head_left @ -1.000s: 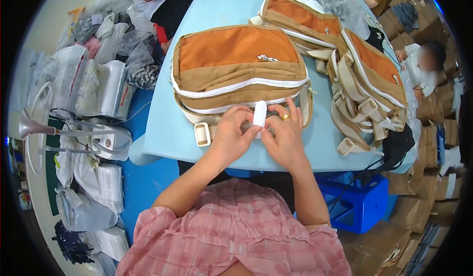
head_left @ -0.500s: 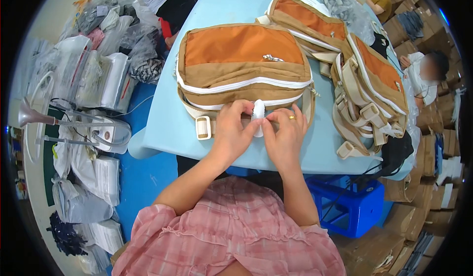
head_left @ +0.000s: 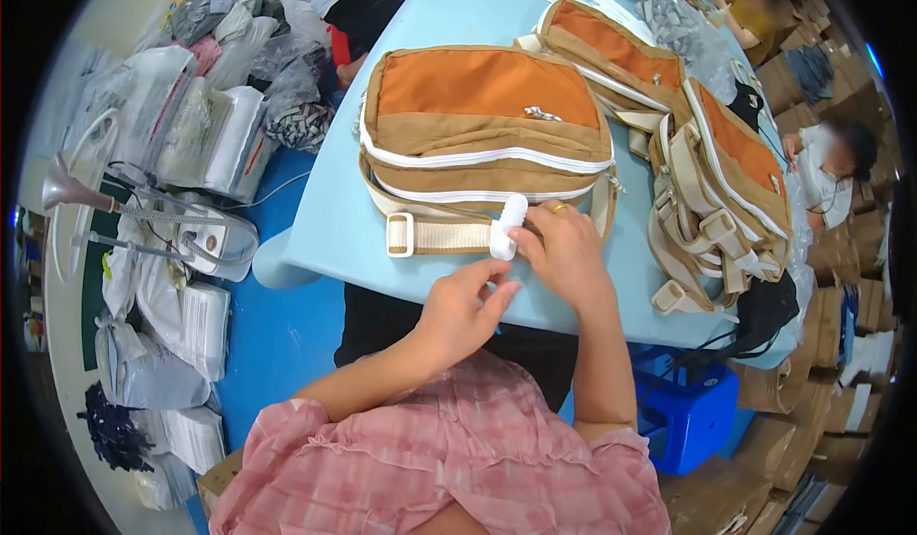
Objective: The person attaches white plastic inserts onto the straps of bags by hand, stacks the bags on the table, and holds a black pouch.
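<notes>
A small white oblong piece (head_left: 508, 226) is pinched in my right hand (head_left: 566, 248), over the end of a cream webbing strap. That strap (head_left: 449, 236) runs left to a cream buckle (head_left: 400, 235) at the front of a tan and orange bag (head_left: 482, 119), which lies on the light blue table (head_left: 334, 201). My left hand (head_left: 465, 308) is just below the white piece, apart from it, at the table's front edge. Its thumb and index finger are separated and hold nothing.
Two more tan and orange bags (head_left: 611, 43) (head_left: 731, 143) lie to the right. Plastic-wrapped packages (head_left: 181, 134) and a steamer (head_left: 215, 244) stand at the left. A blue stool (head_left: 693, 411) is under the table. Other people sit around the table.
My left hand has let go of the white piece and moved down toward me. The strap and buckle now show more fully. My right hand still holds the piece, which is tilted slightly.
</notes>
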Demonstrator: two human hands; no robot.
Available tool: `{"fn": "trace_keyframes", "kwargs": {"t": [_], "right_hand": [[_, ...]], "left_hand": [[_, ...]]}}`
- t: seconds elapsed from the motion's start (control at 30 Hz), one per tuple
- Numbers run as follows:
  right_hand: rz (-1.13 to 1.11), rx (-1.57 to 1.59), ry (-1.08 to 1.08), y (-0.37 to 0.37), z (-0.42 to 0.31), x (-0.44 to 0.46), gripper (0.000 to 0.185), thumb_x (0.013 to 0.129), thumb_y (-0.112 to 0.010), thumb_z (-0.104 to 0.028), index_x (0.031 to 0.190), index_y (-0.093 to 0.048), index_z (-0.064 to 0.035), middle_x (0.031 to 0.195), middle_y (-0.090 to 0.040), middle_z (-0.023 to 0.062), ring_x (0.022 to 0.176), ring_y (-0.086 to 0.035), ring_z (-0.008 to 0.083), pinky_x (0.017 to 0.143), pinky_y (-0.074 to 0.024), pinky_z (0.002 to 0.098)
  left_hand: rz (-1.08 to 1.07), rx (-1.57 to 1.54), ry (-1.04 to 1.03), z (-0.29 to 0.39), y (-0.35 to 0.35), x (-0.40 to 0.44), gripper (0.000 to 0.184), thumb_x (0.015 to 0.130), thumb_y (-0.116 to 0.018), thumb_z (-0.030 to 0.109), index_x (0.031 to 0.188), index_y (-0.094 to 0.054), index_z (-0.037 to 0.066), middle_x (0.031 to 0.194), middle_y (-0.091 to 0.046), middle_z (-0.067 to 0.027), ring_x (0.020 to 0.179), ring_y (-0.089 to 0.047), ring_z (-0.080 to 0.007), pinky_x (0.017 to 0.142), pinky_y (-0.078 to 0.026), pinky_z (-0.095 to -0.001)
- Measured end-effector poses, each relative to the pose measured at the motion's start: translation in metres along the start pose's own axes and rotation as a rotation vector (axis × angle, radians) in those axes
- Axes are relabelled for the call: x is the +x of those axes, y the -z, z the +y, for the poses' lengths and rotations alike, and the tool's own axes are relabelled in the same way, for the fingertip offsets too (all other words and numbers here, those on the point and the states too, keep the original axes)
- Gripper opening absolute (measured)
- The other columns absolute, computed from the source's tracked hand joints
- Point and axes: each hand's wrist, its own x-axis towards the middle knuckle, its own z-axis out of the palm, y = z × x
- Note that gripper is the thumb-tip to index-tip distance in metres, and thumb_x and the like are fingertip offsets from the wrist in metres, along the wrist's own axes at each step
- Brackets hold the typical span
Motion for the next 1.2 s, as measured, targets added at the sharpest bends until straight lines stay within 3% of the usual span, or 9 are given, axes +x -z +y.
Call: {"fn": "trace_keyframes", "kwargs": {"t": [0.07, 0.1, 0.17, 0.2, 0.33, 0.57, 0.67, 0.83, 1.2], "right_hand": [[-0.063, 0.109, -0.036, 0.003, 0.006, 0.005, 0.022, 0.075, -0.066, -0.02, 0.086, -0.062, -0.0011, 0.076, -0.06, 0.0121, 0.071, -0.056, 0.0306, 0.064, -0.044, 0.0388], [-0.124, 0.214, -0.083, 0.005, 0.007, 0.007, 0.021, 0.077, -0.065, -0.019, 0.085, -0.062, -0.0007, 0.073, -0.058, 0.0114, 0.069, -0.056, 0.028, 0.062, -0.044, 0.0363], [-0.142, 0.306, -0.103, 0.009, 0.009, 0.008, 0.018, 0.079, -0.064, -0.018, 0.085, -0.06, -0.0004, 0.072, -0.057, 0.0103, 0.068, -0.055, 0.0243, 0.062, -0.0434, 0.0337], [-0.164, 0.399, -0.135, 0.011, 0.009, 0.007, 0.017, 0.08, -0.063, -0.016, 0.084, -0.059, -0.0001, 0.071, -0.056, 0.0092, 0.066, -0.054, 0.0207, 0.061, -0.0428, 0.031], [-0.114, 0.415, -0.038, 0.017, 0.006, 0.007, 0.015, 0.081, -0.062, -0.013, 0.083, -0.057, 0.0006, 0.073, -0.056, 0.0074, 0.067, -0.05, 0.0144, 0.061, -0.042, 0.028], [-0.274, 0.622, 0.023, 0.023, 0.015, 0.0, 0.017, 0.082, -0.06, -0.009, 0.094, -0.06, 0.0027, 0.08, -0.061, 0.0058, 0.076, -0.055, 0.0105, 0.066, -0.045, 0.0248], [-0.219, 0.703, -0.076, 0.018, 0.017, -0.003, 0.016, 0.08, -0.06, -0.011, 0.088, -0.063, 0.0024, 0.072, -0.062, 0.009, 0.064, -0.056, 0.0151, 0.058, -0.0437, 0.0277], [-0.335, 0.958, -0.311, 0.017, 0.021, 0.003, 0.014, 0.081, -0.061, -0.011, 0.082, -0.064, 0.0027, 0.073, -0.06, -0.0006, 0.066, -0.049, 0.0035, 0.056, -0.0403, 0.0208], [-0.242, 1.044, -0.263, -0.002, 0.024, 0.0, 0.014, 0.082, -0.059, -0.011, 0.085, -0.062, 0.0022, 0.073, -0.059, -0.0012, 0.066, -0.049, 0.0042, 0.056, -0.0405, 0.0211]], "left_hand": [[-0.219, -0.519, 0.644, 0.013, 0.011, 0.006, 0.042, 0.085, -0.062, 0.024, 0.117, -0.052, -0.002, 0.088, -0.059, -0.0053, 0.086, -0.06, -0.0158, 0.065, -0.053, -0.0308], [-0.21, -0.518, 0.637, 0.014, 0.011, 0.006, 0.042, 0.085, -0.062, 0.024, 0.117, -0.052, -0.002, 0.088, -0.059, -0.0053, 0.086, -0.06, -0.0158, 0.065, -0.053, -0.0308], [-0.147, -0.949, 0.744, 0.015, 0.01, 0.005, 0.042, 0.086, -0.062, 0.024, 0.115, -0.049, -0.005, 0.1, -0.055, -0.0082, 0.087, -0.061, -0.0197, 0.063, -0.055, -0.0315], [-0.15, -1.019, 0.771, 0.016, 0.009, 0.003, 0.043, 0.085, -0.062, 0.023, 0.114, -0.047, -0.005, 0.109, -0.051, -0.0109, 0.092, -0.06, -0.0226, 0.071, -0.054, -0.0351], [0.09, -1.24, 0.618, 0.01, -0.015, -0.003, 0.035, 0.086, -0.062, 0.019, 0.11, -0.05, -0.002, 0.108, -0.054, -0.009, 0.097, -0.057, -0.0197, 0.086, -0.048, -0.0374], [0.268, -1.128, 0.471, -0.002, -0.022, 0.006, 0.024, 0.086, -0.061, 0.015, 0.106, -0.058, 0.002, 0.1, -0.062, -0.0045, 0.089, -0.057, -0.0111, 0.076, -0.048, -0.0281], [0.293, -1.103, 0.4, -0.005, -0.03, 0.006, 0.023, 0.085, -0.062, 0.015, 0.104, -0.059, 0.002, 0.095, -0.063, -0.0034, 0.085, -0.057, -0.0096, 0.075, -0.045, -0.0256], [0.307, -1.063, 0.325, -0.008, -0.035, 0.002, 0.023, 0.085, -0.063, 0.016, 0.102, -0.059, 0.001, 0.095, -0.063, -0.0026, 0.084, -0.056, -0.0087, 0.079, -0.043, -0.024], [0.281, -1.089, 0.294, -0.001, -0.033, 0.007, 0.023, 0.079, -0.067, 0.004, 0.101, -0.06, 0.002, 0.093, -0.063, -0.0026, 0.082, -0.056, -0.008, 0.076, -0.043, -0.023]]}}
